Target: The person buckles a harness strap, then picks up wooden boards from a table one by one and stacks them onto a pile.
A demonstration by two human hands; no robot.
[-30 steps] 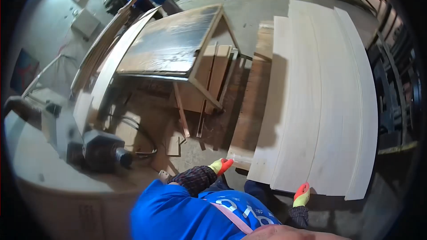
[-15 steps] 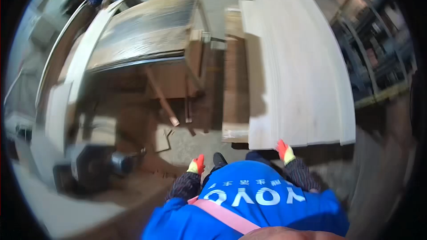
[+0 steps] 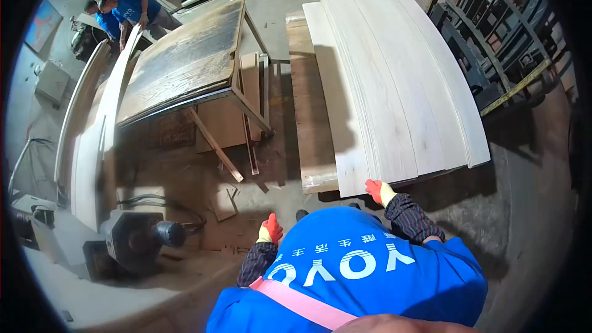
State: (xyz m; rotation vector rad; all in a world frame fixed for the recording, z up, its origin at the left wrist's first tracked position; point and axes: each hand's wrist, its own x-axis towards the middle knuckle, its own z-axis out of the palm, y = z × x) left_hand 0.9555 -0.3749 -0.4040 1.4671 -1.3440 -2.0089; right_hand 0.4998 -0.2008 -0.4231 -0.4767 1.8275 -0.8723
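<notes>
- The left hand (image 3: 269, 229), in a red-and-yellow glove, is held in the air to the left of the person's blue shirt (image 3: 357, 250); its fingers look bent, but I cannot tell whether it is open or closed.
- The right hand (image 3: 380, 192), gloved the same way, is at the near edge of the pale boards (image 3: 394, 86); whether it grips them or only touches them, I cannot tell.
- The pale boards lie flat, overlapping in long strips, right of the middle and running from near to far (a dark shadow covers part of their left side).
- A brown plank (image 3: 311, 105) shows along their left side, lower than the boards.
- Farther left stands a table (image 3: 191, 55) with a worn, dark-stained top and a metal frame; pieces of wood lean under it.
- Along the left side of the table, long pale strips (image 3: 89, 166) run from near to far.
- At the far left, two people in blue shirts bend toward those strips; one person (image 3: 131, 9) has a hand by their far end.
- At the near left is a grey machine (image 3: 132, 240) with a dark round knob.
- On the far right stands a dark metal rack (image 3: 487, 37) with a yellow bar (image 3: 517, 86).
</notes>
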